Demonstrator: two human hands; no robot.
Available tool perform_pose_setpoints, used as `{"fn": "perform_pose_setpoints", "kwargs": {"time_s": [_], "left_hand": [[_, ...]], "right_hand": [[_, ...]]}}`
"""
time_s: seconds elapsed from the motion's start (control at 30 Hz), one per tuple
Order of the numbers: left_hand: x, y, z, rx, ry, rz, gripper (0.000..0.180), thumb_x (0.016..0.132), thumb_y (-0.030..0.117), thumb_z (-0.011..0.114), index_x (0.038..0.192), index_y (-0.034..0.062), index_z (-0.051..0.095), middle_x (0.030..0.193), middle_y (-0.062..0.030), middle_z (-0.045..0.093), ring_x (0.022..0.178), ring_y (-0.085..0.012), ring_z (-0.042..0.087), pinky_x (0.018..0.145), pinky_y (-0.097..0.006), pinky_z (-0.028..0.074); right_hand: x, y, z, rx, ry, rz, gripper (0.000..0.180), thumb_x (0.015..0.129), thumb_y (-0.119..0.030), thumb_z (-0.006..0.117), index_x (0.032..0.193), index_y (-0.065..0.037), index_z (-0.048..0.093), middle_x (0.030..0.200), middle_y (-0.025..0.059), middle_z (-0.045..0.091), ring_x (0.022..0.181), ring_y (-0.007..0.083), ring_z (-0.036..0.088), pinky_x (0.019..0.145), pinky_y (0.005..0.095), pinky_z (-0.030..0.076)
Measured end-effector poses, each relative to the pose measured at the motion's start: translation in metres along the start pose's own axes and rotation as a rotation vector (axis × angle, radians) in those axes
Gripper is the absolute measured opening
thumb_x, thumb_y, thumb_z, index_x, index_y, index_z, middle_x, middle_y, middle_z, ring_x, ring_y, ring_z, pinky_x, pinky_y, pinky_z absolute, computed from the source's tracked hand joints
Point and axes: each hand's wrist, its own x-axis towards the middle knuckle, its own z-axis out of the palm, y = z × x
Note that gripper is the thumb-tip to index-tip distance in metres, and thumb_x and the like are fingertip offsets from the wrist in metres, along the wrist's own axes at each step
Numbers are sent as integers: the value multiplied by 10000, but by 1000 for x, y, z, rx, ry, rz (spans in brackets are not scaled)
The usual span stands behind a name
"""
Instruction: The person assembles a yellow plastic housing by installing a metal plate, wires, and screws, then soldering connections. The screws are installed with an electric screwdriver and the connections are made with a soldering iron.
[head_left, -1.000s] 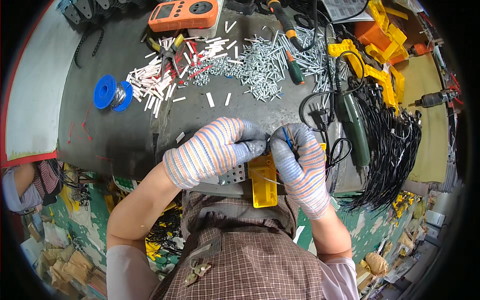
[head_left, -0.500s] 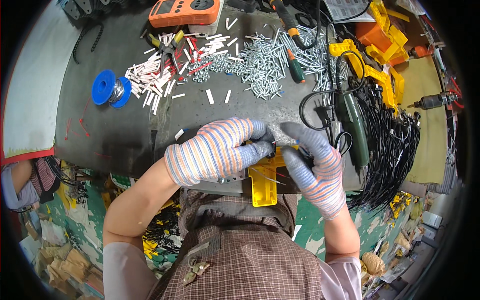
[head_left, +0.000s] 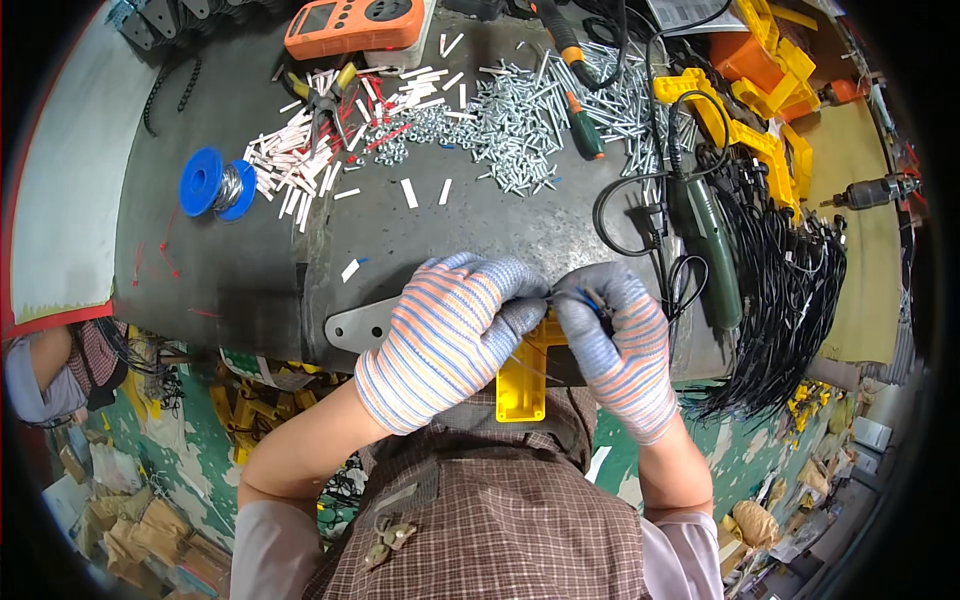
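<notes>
Both my hands wear striped knit gloves with grey-blue fingers, and their fingertips meet above a yellow plastic housing [head_left: 521, 392] at the table's front edge. My left hand [head_left: 450, 335] is closed in a pinch on a thin wire [head_left: 549, 296]. My right hand [head_left: 622, 335] is closed too, with short blue and tan wire ends [head_left: 597, 299] showing between thumb and fingers. Grey wires run from the housing up toward the hands. A metal plate with holes [head_left: 352, 328] lies partly under my left hand. The fingers hide the exact point where the wires meet.
Behind the hands lie white sleeves [head_left: 290, 165], cutters [head_left: 325, 105], heaps of screws [head_left: 515, 130] and a green-handled screwdriver [head_left: 583, 130]. A blue solder spool [head_left: 205, 182] stands left. On the right are a dark green tool [head_left: 712, 255], black cables [head_left: 780, 310] and yellow housings [head_left: 735, 130].
My right hand has moved in and closed its fingers beside the left fingertips; they were spread apart before. My left hand has shifted slightly right and down, uncovering the metal plate.
</notes>
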Motion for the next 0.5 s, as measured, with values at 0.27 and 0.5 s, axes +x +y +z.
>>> {"fn": "perform_pose_setpoints", "kwargs": {"time_s": [0.27,0.5], "left_hand": [[-8,5,8,-142,188,-184,124,828,184,675,890,78,662,775,-114,680,738,-317,650,707,-421,478],[-12,0,10,-148,227,-106,93,843,78,674,916,23,655,774,-92,665,692,-216,631,652,-332,495]], "right_hand": [[-6,-8,-6,220,31,283,150,942,-95,565,1047,-6,625,880,120,675,799,169,651,703,314,507],[9,-15,-8,459,-14,503,215,910,-111,612,1066,33,646,863,73,683,736,100,630,632,234,519]]}}
